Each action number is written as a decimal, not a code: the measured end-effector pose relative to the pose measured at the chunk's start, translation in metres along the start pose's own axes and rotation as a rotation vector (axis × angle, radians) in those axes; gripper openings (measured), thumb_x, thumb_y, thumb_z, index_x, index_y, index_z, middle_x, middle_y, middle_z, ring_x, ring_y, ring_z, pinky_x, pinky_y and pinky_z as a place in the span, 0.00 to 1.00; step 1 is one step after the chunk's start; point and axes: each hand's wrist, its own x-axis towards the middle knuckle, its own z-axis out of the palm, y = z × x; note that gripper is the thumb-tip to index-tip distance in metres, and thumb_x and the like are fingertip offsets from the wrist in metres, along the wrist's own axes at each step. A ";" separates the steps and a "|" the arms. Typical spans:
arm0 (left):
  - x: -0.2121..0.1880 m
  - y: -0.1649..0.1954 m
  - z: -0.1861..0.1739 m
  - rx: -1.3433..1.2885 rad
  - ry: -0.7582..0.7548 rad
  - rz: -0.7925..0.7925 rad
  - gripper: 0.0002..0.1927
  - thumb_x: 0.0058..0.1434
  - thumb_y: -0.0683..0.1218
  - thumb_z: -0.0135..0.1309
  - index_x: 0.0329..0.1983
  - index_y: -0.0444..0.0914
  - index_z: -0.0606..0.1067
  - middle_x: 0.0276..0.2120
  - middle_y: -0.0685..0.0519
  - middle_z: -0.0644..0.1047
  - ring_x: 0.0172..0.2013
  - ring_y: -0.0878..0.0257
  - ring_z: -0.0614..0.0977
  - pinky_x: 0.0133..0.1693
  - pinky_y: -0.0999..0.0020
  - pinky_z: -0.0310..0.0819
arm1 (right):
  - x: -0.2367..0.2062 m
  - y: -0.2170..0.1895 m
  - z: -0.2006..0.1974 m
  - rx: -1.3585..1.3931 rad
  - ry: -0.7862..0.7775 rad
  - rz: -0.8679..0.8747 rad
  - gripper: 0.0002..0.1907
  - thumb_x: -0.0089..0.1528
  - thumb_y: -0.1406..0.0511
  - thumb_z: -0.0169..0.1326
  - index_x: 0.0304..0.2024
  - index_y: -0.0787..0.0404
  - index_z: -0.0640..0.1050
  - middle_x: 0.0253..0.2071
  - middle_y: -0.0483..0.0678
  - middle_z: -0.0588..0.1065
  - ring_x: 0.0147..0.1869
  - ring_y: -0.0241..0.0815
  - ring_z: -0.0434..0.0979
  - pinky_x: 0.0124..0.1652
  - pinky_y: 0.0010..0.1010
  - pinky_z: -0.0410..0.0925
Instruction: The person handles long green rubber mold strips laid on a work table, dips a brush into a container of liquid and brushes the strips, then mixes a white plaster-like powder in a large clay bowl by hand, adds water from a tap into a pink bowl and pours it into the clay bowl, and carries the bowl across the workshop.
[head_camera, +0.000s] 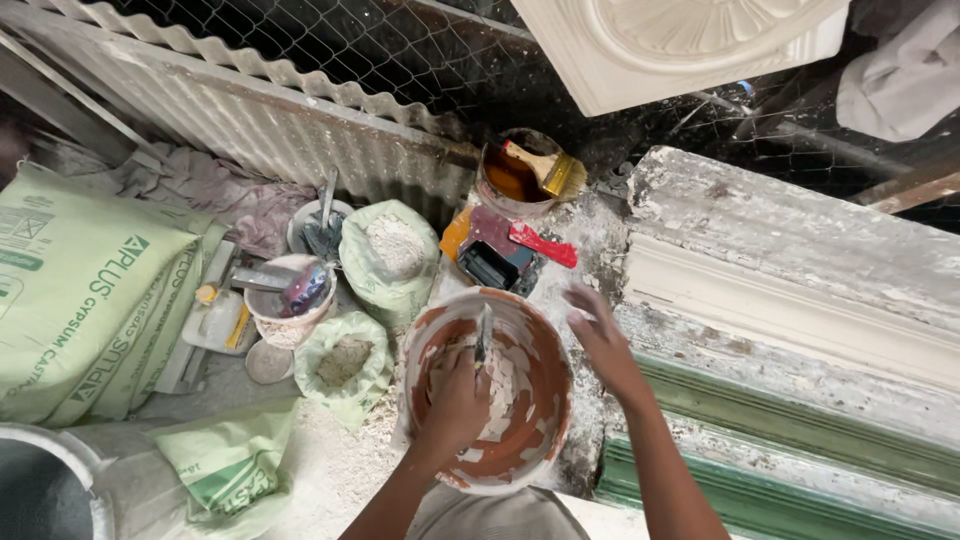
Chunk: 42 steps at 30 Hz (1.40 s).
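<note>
**Q:** Two hands are in view; what does each do?

**A:** Left hand (458, 400): inside the orange bucket (545, 420), fingers curled tight round the handle of a scraper (483, 335), whose blade points up and away from the wrist. Right hand (598, 335): just outside the bucket's right rim, fingers spread and blurred, holding nothing; whether it touches the rim cannot be told.

**Q:** Where does the bucket stand, and what lines it?

**A:** Directly below both hands, close to the person's body. Pale patches of dried plaster (500, 395) cling to its inner wall around the left hand.

**Q:** What lies beyond the fingertips?

**A:** Just past the bucket, a red-handled tool (542, 245) lies on a dark box (488, 265). Farther on, a tin of brown liquid (510, 178) carries a paintbrush (545, 168) across its rim.

**Q:** And to the left of the left hand?

**A:** Two open sacks of white powder (345, 362) (392, 245), near the bucket; a small white tub (290, 300) holding tools; farther out, a large green printed bag (80, 290).

**Q:** To the right of the right hand?

**A:** A long white moulded block (790, 290), plaster-crusted, with green-painted edges below it.
</note>
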 end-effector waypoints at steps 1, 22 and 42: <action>0.000 -0.007 0.006 0.203 0.122 0.230 0.21 0.63 0.44 0.51 0.59 0.35 0.69 0.54 0.35 0.75 0.54 0.39 0.73 0.56 0.45 0.64 | 0.016 0.010 0.006 0.100 -0.113 0.109 0.28 0.67 0.52 0.44 0.69 0.50 0.66 0.69 0.52 0.68 0.69 0.46 0.68 0.65 0.41 0.62; -0.002 -0.031 0.043 -0.255 -0.416 -0.468 0.20 0.58 0.35 0.44 0.55 0.35 0.72 0.38 0.33 0.78 0.40 0.34 0.82 0.42 0.40 0.75 | 0.003 -0.018 0.056 0.418 -0.318 0.148 0.33 0.70 0.48 0.37 0.71 0.60 0.66 0.69 0.53 0.69 0.72 0.48 0.68 0.70 0.39 0.59; 0.004 -0.009 0.002 0.053 0.123 0.138 0.10 0.63 0.43 0.52 0.42 0.31 0.78 0.31 0.37 0.80 0.34 0.42 0.83 0.38 0.51 0.76 | 0.000 0.018 0.054 0.110 -0.199 0.078 0.34 0.68 0.46 0.38 0.70 0.58 0.67 0.58 0.54 0.77 0.62 0.44 0.74 0.62 0.35 0.64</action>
